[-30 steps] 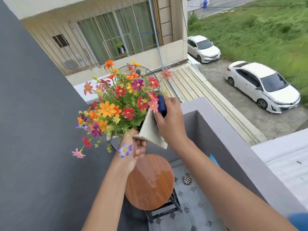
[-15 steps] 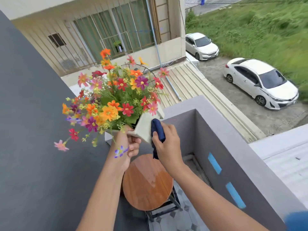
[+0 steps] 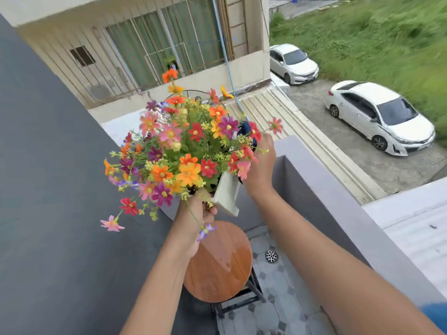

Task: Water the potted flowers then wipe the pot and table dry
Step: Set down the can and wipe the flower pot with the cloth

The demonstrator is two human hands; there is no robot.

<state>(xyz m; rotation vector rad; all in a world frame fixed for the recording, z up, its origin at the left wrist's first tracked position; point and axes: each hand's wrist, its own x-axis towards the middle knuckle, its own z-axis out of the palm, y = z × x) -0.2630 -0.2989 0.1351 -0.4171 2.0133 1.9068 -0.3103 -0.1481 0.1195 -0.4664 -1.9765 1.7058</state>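
Observation:
A white square pot (image 3: 227,195) full of colourful flowers (image 3: 188,151) is held up in the air, tilted, above the round wooden table (image 3: 219,264). My left hand (image 3: 197,215) grips the pot at its near lower edge. My right hand (image 3: 261,163) presses a dark blue cloth (image 3: 245,130) against the pot's far upper rim; the flowers hide most of the cloth. Water drops glisten on the table top.
A dark grey wall (image 3: 48,189) runs along the left. A grey parapet (image 3: 338,197) closes the balcony on the right. Below lie a tiled floor with a drain (image 3: 271,256) and the table's black frame (image 3: 242,301).
My right hand with the cloth has slid from the pot's lower side up to its top rim. The pot has turned and shifted right.

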